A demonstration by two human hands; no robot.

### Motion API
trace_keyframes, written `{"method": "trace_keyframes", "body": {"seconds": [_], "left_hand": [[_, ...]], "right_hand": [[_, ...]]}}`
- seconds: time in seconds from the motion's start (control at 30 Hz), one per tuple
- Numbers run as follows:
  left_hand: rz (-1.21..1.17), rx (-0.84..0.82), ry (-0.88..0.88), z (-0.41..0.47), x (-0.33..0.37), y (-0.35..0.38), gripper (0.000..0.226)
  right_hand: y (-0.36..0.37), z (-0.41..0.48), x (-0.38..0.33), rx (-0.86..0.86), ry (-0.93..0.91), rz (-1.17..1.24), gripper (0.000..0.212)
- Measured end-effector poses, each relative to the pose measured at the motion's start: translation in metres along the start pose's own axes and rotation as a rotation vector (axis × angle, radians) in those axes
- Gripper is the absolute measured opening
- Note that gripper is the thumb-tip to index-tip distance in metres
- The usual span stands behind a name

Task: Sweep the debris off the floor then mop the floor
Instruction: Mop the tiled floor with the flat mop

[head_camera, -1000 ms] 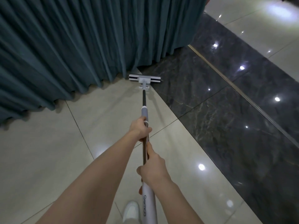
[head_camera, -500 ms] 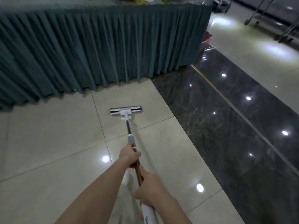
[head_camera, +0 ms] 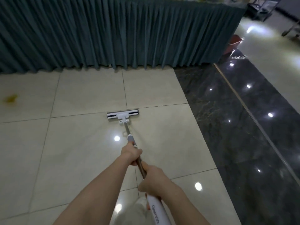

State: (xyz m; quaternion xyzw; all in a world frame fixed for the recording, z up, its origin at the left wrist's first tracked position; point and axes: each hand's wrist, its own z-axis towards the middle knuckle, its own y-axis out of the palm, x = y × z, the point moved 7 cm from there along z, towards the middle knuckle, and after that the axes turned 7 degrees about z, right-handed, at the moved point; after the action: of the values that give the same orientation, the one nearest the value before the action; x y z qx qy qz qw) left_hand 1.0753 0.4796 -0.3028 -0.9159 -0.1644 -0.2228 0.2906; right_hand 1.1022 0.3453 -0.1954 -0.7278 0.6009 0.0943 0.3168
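Mop head (head_camera: 122, 114) flat on floor (head_camera: 78, 151), handle (head_camera: 130, 138) in left hand (head_camera: 131, 153) and right hand (head_camera: 152, 178)

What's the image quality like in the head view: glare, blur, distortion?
Head view: ceiling-light glare spots dot the glossy beige floor tiles and the dark marble strip, blown out top right; slight wide-angle bowing along the hem of the teal pleated table skirt; yellowish stain at the left edge smeared; white flat mop reasonably sharp.

I get a dim picture; light from above reflects as white glare spots on the glossy floor (head_camera: 78, 153). Edges bow, and far corners look soft.
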Motion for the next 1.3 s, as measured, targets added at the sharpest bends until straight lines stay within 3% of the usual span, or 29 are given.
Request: {"method": "trace_keyframes", "body": {"seconds": [0.07, 0.17, 0.4, 0.63, 0.93, 1.3], "left_hand": [[-0.03, 0.003, -0.011, -0.024, -0.032, 0.002, 0.029], [-0.055, 0.027, 0.011, -0.062, -0.083, 0.005, 0.032], [-0.141, 0.071, -0.07, -0.165, -0.216, 0.002, 0.048], [-0.243, 0.161, -0.17, -0.233, -0.288, 0.004, 0.046], [-0.474, 0.272, -0.27, -0.26, -0.277, 0.045, 0.04], [-0.605, 0.449, -0.316, -0.186, -0.24, 0.04, 0.032]], "right_hand": [[0.029, -0.021, 0.007, -0.007, 0.021, -0.033, 0.067], [0.08, -0.054, 0.02, -0.019, 0.002, -0.063, 0.082], [0.208, -0.136, 0.045, -0.1, 0.007, -0.116, 0.084], [0.261, -0.188, 0.054, -0.177, -0.056, -0.265, 0.088], [0.218, -0.204, 0.08, -0.233, -0.136, -0.399, 0.079], [0.165, -0.126, 0.067, -0.222, -0.2, -0.5, 0.077]]}}
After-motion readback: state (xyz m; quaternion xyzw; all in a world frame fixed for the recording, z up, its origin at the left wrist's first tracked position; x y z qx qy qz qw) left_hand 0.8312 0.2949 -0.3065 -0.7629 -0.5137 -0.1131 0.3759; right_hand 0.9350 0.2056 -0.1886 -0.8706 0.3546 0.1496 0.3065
